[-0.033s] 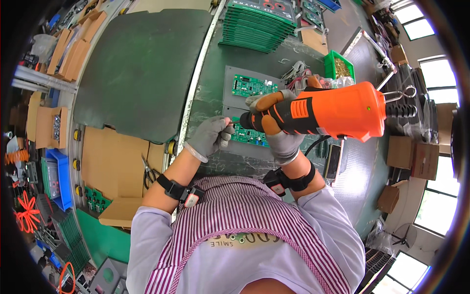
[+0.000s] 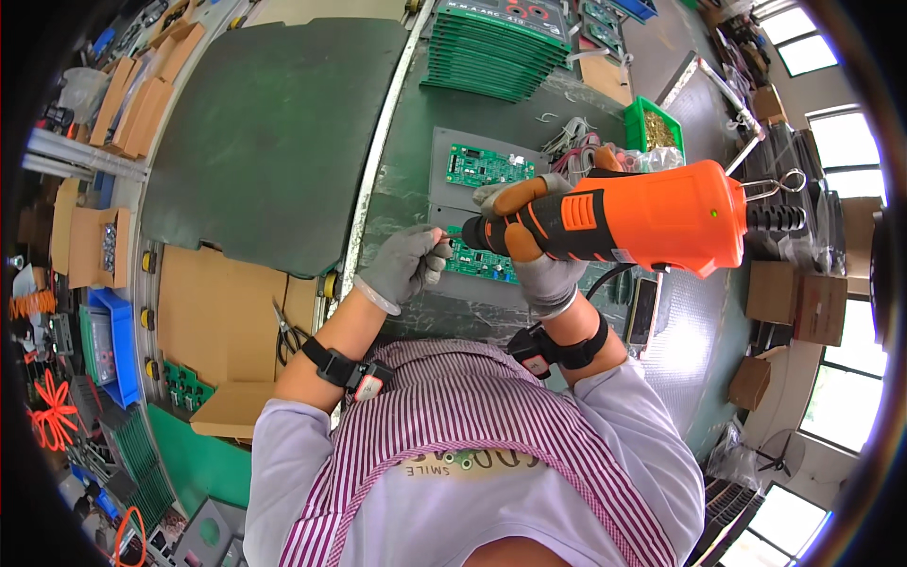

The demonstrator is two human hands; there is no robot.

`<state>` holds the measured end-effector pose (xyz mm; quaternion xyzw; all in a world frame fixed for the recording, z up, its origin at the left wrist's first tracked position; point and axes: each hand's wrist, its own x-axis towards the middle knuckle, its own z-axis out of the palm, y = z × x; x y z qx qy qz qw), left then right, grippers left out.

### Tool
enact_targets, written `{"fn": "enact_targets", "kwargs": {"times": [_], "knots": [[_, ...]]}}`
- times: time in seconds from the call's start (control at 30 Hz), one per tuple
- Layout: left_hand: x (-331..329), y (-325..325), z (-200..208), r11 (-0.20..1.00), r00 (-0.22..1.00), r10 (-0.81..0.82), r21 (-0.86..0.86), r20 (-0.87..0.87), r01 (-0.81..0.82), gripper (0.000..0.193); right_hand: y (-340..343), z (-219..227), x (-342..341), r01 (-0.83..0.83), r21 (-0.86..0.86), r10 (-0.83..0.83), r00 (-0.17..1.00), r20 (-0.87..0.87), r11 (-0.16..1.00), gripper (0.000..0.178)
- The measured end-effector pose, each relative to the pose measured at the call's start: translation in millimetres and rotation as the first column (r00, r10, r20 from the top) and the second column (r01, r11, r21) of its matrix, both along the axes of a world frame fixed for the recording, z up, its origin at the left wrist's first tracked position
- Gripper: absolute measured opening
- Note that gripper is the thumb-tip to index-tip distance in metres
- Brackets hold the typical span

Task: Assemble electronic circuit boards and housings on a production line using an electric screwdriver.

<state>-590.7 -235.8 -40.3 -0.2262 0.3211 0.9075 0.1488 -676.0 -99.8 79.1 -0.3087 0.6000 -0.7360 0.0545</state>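
An orange and black electric screwdriver (image 2: 652,219) lies across the view, its nose toward the left. My right hand (image 2: 540,241), in a grey glove with tan fingers, is wrapped round its black front part. My left hand (image 2: 406,267), in a grey glove with bare fingertips, is closed in a pinch at the driver's tip; what it pinches is too small to make out. Under the driver's nose lies a green circuit board (image 2: 485,265), partly hidden by it. A second green circuit board (image 2: 487,165) sits farther off on a grey panel (image 2: 453,196).
A stack of green-edged panels (image 2: 491,57) stands at the back. Bundled cables (image 2: 572,142) and a green bin (image 2: 635,123) of brass-coloured small parts are at the far right. To the left are a dark mat (image 2: 269,142), cardboard (image 2: 217,312) and pliers (image 2: 286,335).
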Motion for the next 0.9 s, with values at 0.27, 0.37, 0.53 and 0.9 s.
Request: {"fn": "enact_targets", "kwargs": {"times": [0.27, 0.37, 0.53, 0.9], "knots": [[5.1, 14.6, -1.7, 0.912, 0.985, 0.157, 0.372, 0.076, -0.174, 0.016, 5.2, 12.8, 2.0, -0.059, -0.127, 0.067, 0.996, 0.059, 0.99, 0.013], [7.3, 11.2, -5.3, 0.912, 0.983, 0.096, 0.409, -0.154, -0.026, 0.018, 6.2, 10.1, 0.5, -0.039, -0.085, 0.046, 0.996, 0.081, 0.996, 0.013], [8.3, -3.3, -4.4, 0.994, 0.99, 0.065, -0.098, 0.122, -0.053, 0.021, 4.5, -22.7, -11.7, 0.07, 0.119, -0.064, 0.997, -0.053, 0.99, 0.016], [18.9, -1.3, -17.2, 0.982, 0.983, 0.173, 0.061, 0.062, -0.177, 0.014, -12.8, -32.8, -11.3, 0.217, 0.263, -0.184, 0.972, -0.145, 0.94, 0.014]]}}
